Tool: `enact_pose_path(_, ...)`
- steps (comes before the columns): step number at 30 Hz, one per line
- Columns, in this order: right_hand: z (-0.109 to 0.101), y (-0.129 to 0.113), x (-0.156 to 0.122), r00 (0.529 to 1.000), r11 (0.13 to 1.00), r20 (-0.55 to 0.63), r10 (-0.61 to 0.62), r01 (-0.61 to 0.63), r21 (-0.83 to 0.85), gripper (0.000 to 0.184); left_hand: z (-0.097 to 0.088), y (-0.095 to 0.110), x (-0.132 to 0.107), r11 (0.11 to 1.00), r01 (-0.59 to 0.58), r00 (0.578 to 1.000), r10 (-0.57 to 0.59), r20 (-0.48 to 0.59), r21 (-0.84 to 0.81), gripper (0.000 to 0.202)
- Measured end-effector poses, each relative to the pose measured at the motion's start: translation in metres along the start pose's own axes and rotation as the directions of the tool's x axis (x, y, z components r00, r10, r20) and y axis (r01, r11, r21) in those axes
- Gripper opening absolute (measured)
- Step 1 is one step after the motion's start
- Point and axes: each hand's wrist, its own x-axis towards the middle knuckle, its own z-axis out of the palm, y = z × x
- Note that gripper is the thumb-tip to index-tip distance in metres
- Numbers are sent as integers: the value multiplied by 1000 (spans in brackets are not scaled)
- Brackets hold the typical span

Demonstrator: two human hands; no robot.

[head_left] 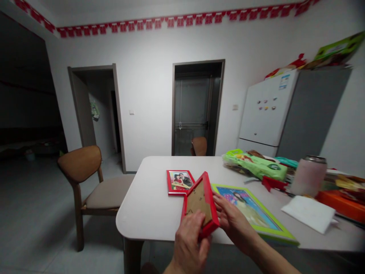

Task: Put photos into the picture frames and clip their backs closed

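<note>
A red picture frame (pixel 199 199) is held tilted above the table's front part, its brown backing board turned toward me. My left hand (pixel 190 238) grips its lower end, with fingers lying over the backing. Around the right edge of the frame, my right hand (pixel 232 217) is closed, its fingertips partly hidden behind it. Behind it, another red picture frame (pixel 179 182) with a photo of two people lies face up on the table. A larger lime-green picture frame (pixel 251 211) lies to the right, partly covered by my right hand and forearm.
The white table (pixel 148 201) has rounded corners. On its right side are a green package (pixel 256 165), a pink jar (pixel 309 177), white tissues (pixel 309 213) and an orange box (pixel 342 205). A wooden chair (pixel 94 186) stands at the left; a fridge (pixel 268 108) is behind.
</note>
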Motion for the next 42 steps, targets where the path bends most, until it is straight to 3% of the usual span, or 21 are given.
enact_pose_path(4,-20,10,-1,993,992,85,77,-68,-106,39,5,-4,-12,990,-66,968,33,247,125,47)
enact_pose_path(7,-31,25,4,986,962,124,116,-80,-261,32,9,-6,-15,980,-21,949,-44,314,200,41)
enact_pose_path(9,-36,37,10,990,916,88,108,-65,-396,32,11,-7,-16,972,-8,938,-74,340,233,38)
enact_pose_path(13,-45,53,23,1000,700,14,-15,20,-714,34,12,-12,-18,962,-1,909,-113,402,273,45)
enact_pose_path(16,-48,55,28,997,518,10,-75,47,-854,35,11,-16,-19,950,30,896,-164,412,311,47)
enact_pose_path(20,-50,55,31,993,364,37,-110,75,-929,36,1,-18,-20,934,88,891,-230,392,347,46)
enact_pose_path(25,-48,57,30,990,148,80,-120,97,-984,33,-19,-20,-20,865,213,854,-391,343,455,54)
enact_pose_path(29,-40,57,33,971,-3,169,-169,171,-985,28,-27,-23,-22,846,206,856,-399,329,491,55)
enact_pose_path(37,-33,64,55,970,-40,178,-163,174,-984,23,-30,-35,-23,839,172,869,-376,321,517,54)
enact_pose_path(42,-28,58,39,951,-6,230,-206,234,-972,28,-31,-37,-23,848,193,875,-376,304,494,59)
